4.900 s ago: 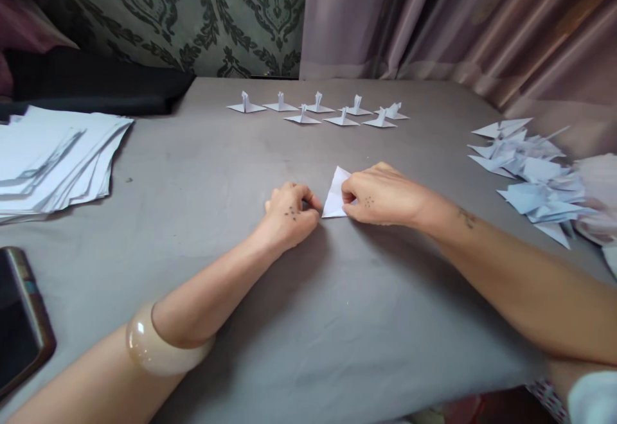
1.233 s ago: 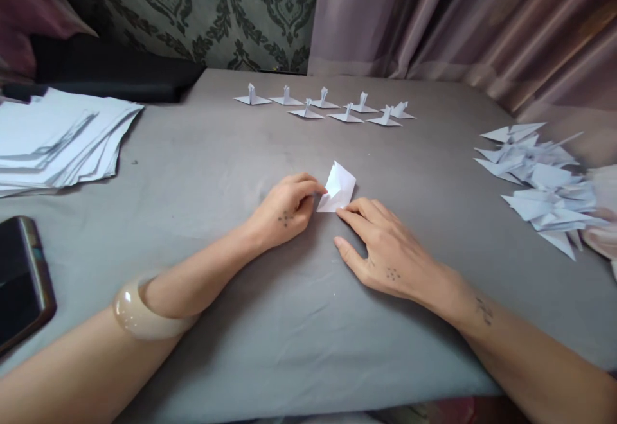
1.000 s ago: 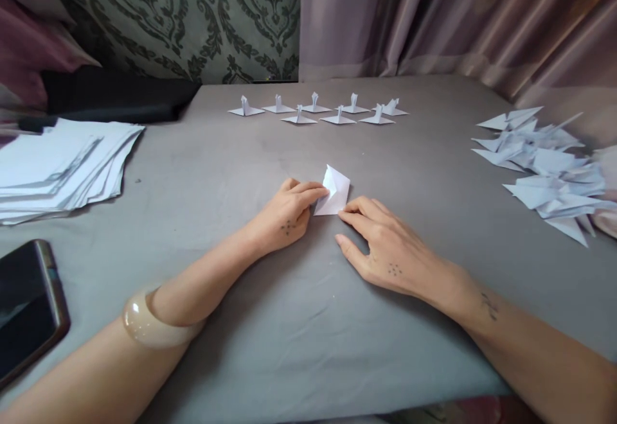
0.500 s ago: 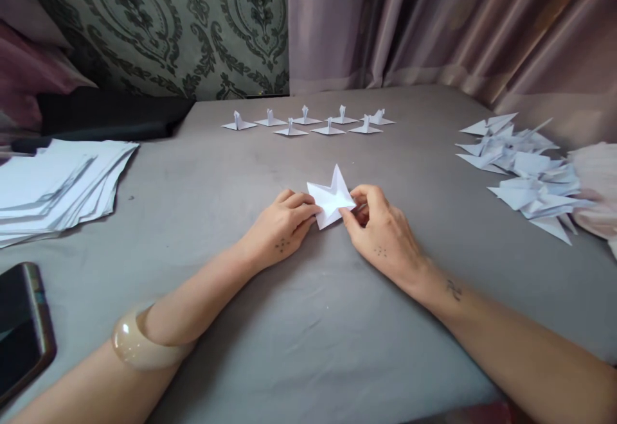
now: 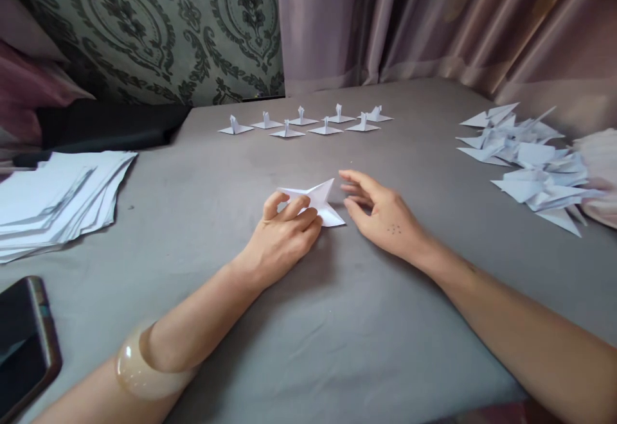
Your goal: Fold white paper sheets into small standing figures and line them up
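A white folded paper piece [image 5: 320, 200] with several pointed corners is held over the middle of the grey cloth. My left hand [image 5: 286, 234] grips it from the left, its bent fingers covering part of the paper. Just right of the paper, my right hand [image 5: 380, 212] is apart from it, fingers loosely spread and holding nothing. Farther back, several small folded paper figures [image 5: 326, 128] stand in two rows with upright middles and flat pointed sides.
A heap of folded white papers [image 5: 535, 154] lies at the right. On the left are a stack of white sheets [image 5: 62, 196], a black folded cloth [image 5: 110, 125] and a phone [image 5: 22, 340]. Curtains [image 5: 337, 26] and a patterned wall covering [image 5: 193, 26] border the back.
My right hand has let go of the folded paper and drawn slightly away to the right. The paper has turned and shifted a little left in my left hand.
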### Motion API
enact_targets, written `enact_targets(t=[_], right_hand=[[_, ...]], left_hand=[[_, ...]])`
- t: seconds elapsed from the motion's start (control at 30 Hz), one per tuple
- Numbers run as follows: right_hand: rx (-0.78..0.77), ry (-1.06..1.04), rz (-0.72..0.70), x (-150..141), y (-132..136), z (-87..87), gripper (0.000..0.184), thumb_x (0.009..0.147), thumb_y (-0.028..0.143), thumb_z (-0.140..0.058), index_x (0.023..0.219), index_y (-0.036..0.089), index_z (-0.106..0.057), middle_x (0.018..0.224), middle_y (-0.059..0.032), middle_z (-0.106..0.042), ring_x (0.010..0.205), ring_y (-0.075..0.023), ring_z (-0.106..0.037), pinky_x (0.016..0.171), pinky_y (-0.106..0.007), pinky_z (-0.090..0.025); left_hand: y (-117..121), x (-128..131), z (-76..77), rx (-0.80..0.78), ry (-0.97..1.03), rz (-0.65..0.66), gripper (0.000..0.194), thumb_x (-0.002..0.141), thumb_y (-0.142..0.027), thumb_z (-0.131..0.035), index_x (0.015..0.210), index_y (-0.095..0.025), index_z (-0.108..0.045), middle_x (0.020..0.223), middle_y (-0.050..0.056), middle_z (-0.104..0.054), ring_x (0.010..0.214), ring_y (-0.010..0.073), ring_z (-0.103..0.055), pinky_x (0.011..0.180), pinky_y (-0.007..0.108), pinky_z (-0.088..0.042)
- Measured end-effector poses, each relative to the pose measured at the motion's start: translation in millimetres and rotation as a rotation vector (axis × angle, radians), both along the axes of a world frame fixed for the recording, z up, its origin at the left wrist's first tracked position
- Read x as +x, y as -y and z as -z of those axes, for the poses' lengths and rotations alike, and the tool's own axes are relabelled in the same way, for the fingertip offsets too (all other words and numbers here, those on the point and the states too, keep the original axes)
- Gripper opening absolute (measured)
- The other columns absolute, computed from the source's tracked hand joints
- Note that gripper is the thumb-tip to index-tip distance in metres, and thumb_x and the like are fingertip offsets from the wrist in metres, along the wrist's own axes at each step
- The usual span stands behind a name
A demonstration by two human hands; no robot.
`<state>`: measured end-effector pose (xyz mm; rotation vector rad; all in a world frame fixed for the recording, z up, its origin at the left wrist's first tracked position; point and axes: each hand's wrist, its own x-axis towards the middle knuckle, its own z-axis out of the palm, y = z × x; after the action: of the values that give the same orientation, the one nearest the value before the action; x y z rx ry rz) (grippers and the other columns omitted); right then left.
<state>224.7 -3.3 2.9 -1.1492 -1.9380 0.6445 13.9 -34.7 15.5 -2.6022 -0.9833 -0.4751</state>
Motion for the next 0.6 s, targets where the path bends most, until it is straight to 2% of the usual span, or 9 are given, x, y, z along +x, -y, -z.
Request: enact_targets(t=[0.03, 0.1, 0.17, 0.3, 0.43, 0.6], right_hand=[[0.101, 0.06, 0.044, 0, 5, -3.2, 0.04, 0.087, 0.012, -0.049, 0.125, 0.024, -0.055, 0.125, -0.0073, -0.06, 0.11, -0.0189, -0.061, 0.089, -0.035, -0.053], [0.186, 0.199, 0.058, 1, 17, -8.7, 0.029, 0.087, 0.012, -0.05, 0.109, 0.022, -0.064, 0.111, -0.0069, -0.061, 0.099, -0.0181, -0.062, 0.084, -0.033, -0.052], [0.191, 0.327, 0.023, 0, 28, -11.2, 0.021, 0.088, 0.014, -0.051, 0.098, 0.022, -0.068, 0.097, -0.0053, -0.061, 0.087, -0.017, -0.06, 0.076, -0.031, -0.05], [0.165, 0.515, -0.005, -3, 39, -8.7, 0.021, 0.091, 0.018, -0.049, 0.097, 0.022, -0.07, 0.091, -0.0051, -0.059, 0.084, -0.0175, -0.057, 0.069, -0.031, -0.046], [0.182, 0.562, 0.044, -3, 39, -6.1, 0.022, 0.093, 0.022, -0.049, 0.098, 0.02, -0.07, 0.089, -0.0053, -0.059, 0.083, -0.018, -0.056, 0.067, -0.031, -0.044], [0.138, 0.538, 0.081, -1, 38, -7.4, 0.019, 0.092, 0.024, -0.053, 0.096, 0.02, -0.071, 0.089, -0.0048, -0.061, 0.081, -0.0165, -0.057, 0.069, -0.03, -0.044]], left_hand=[[0, 1, -0.2, 0.01, -0.021, -0.011, 0.027, 0.093, -0.004, -0.043, 0.09, -0.017, -0.066, 0.09, 0.005, -0.071, 0.102, 0.0216, -0.057, 0.096, 0.042, -0.028], [0, 3, -0.2, 0.017, -0.053, -0.032, 0.027, 0.094, -0.005, -0.042, 0.09, -0.018, -0.065, 0.091, 0.005, -0.071, 0.097, 0.0204, -0.059, 0.096, 0.042, -0.029], [0, 5, 0.3, 0.001, -0.057, -0.045, 0.026, 0.095, -0.007, -0.042, 0.091, -0.019, -0.065, 0.093, 0.005, -0.07, 0.096, 0.0199, -0.059, 0.096, 0.042, -0.03], [0, 9, 0.4, -0.071, -0.021, -0.029, 0.023, 0.096, -0.011, -0.043, 0.088, -0.017, -0.064, 0.093, 0.004, -0.07, 0.092, 0.019, -0.062, 0.099, 0.042, -0.029], [-1, 13, -0.3, -0.147, 0.067, -0.052, 0.026, 0.098, -0.018, -0.043, 0.086, -0.017, -0.066, 0.086, 0.003, -0.07, 0.081, 0.017, -0.062, 0.096, 0.041, -0.031], [-1, 18, -1.8, -0.244, 0.176, -0.162, 0.03, 0.098, -0.025, -0.044, 0.079, -0.018, -0.066, 0.083, 0.003, -0.068, 0.078, 0.0166, -0.059, 0.089, 0.04, -0.032]])
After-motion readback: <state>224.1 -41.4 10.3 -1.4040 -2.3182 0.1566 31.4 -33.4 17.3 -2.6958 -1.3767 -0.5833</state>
